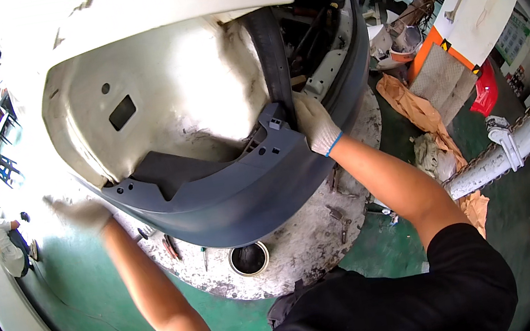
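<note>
A large grey bumper cover (216,207) curves around a white car-body section (167,105) in front of me. My right hand (317,121), in a white knit glove with a blue cuff, is closed on the upper edge of the bumper cover, beside a dark upright strip (271,62). Its fingertips are partly hidden there. Off the bumper's left end is my left hand (84,213), also gloved and blurred by motion. Its fingers look stretched out, and nothing shows in them. A curved white panel (165,2) overhangs the body section.
The bumper is above a round, stained table (294,267) holding an open can (249,259) of dark contents, red-handled pliers (170,247) and a metal tool (340,223). Brown paper (417,108) and a chained white beam (484,167) are at right. Far left, a person (5,238) crouches near a white car (19,312).
</note>
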### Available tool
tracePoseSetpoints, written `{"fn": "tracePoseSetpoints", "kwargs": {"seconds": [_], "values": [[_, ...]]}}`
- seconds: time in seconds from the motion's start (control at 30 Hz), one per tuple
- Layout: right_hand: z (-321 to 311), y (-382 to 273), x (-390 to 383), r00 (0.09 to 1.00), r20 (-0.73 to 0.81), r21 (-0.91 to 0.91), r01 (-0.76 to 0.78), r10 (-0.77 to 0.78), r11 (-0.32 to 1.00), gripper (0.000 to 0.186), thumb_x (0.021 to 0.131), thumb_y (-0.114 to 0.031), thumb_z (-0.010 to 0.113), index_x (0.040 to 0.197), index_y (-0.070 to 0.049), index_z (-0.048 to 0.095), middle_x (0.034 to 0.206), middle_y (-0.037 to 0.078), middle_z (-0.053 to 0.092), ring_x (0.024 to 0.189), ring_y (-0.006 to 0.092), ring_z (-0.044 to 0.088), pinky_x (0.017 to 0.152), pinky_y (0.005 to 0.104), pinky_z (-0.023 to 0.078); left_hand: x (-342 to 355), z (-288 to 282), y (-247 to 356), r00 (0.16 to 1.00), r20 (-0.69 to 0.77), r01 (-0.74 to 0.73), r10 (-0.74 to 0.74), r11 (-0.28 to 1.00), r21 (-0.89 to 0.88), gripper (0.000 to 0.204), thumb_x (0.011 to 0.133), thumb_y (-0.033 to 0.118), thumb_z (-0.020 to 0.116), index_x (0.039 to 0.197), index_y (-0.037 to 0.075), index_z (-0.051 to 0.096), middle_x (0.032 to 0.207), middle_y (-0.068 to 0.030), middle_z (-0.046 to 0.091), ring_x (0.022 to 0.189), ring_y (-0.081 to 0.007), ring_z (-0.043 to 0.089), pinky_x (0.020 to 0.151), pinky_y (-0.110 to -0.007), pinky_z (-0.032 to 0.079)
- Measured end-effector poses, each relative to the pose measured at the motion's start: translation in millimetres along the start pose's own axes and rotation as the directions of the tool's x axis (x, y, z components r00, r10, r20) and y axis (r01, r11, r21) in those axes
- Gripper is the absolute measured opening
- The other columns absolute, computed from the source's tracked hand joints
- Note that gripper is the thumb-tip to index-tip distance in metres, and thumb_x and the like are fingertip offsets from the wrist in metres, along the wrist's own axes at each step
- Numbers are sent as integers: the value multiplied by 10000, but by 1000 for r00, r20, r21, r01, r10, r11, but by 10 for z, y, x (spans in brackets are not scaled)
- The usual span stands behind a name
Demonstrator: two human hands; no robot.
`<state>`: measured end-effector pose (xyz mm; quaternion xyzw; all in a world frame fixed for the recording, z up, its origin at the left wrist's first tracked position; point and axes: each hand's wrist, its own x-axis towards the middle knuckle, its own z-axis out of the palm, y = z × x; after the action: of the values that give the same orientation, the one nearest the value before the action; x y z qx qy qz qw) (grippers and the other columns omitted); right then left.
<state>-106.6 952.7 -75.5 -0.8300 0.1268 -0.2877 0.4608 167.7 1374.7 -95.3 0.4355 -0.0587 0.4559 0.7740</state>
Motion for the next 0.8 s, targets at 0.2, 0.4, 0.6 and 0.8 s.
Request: {"fn": "tracePoseSetpoints", "kwargs": {"seconds": [0.2, 0.4, 0.6, 0.8], "values": [[-40, 103, 37, 999, 29, 14, 19, -20, 1000, 445, 1133, -250, 444, 1366, 41, 686, 1298, 270, 739, 1225, 383, 706, 1090, 414, 504, -505, 322, -272, 972, 231, -12, -39, 977, 212, 748, 1184, 520, 213, 1592, -57, 456, 1638, -249, 492, 1559, -382, 426, 1323, -527, 270], [-71, 48, 30, 996, -50, 141, 84, -78, 986, 328, 1093, -141, 537, 1328, 22, 698, 1229, 217, 755, 1182, 337, 703, 1072, 397, 527, -655, 279, -252, 933, 258, 218, -250, 965, 146, 703, 1147, 482, 298, 1542, -58, 513, 1556, -221, 563, 1480, -309, 490, 1259, -502, 339], [-318, -753, -111, 739, -121, -61, 661, -662, 748, 290, 926, 7, 731, 1209, -48, 763, 1217, 98, 755, 1038, 252, 695, 946, 367, 569, -684, -41, -173, 871, 371, 292, -322, 947, 135, 496, 1099, 362, 514, 1438, 2, 564, 1283, -138, 675, 1137, -208, 651, 967, -427, 569], [-361, -902, -48, 679, 186, -327, 725, -711, 606, 276, 942, -165, 737, 1195, -67, 783, 1214, 62, 736, 852, 270, 620, 799, 419, 560, -1326, 601, 1135, 792, 535, 367, -293, 930, -34, 682, 1134, 488, 529, 1647, 55, 410, 1545, -117, 523, 1396, -255, 526, 1198, -420, 453]]}}
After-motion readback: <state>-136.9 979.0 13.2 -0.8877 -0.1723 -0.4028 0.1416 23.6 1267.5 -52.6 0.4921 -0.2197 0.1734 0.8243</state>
